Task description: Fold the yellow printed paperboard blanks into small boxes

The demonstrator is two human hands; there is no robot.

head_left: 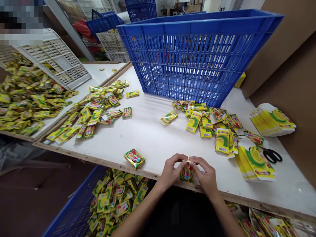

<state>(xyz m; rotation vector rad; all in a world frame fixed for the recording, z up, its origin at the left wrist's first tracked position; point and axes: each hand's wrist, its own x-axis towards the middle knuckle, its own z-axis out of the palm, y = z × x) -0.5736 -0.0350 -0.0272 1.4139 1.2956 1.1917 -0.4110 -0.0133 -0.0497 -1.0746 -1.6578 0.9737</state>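
Close to the table's front edge, my left hand (172,168) and my right hand (204,169) both grip a small yellow-green printed box (187,172). The fingers and thumbs of both hands meet at its upper end, where a white flap edge shows. That end is partly hidden by my fingertips. To the left of my hands lies a similar small box (134,158) with colourful lettering, apart from them. Beyond my right hand, a loose heap of small boxes (194,121) rests on the white table (143,131).
A big blue crate (197,65) stands at the back. More boxes pile up at left (96,105), near a tilted white crate (59,59). Stacked flat cartons (256,161) and black scissors (273,155) lie at right. Below the edge sits a filled blue crate (74,204).
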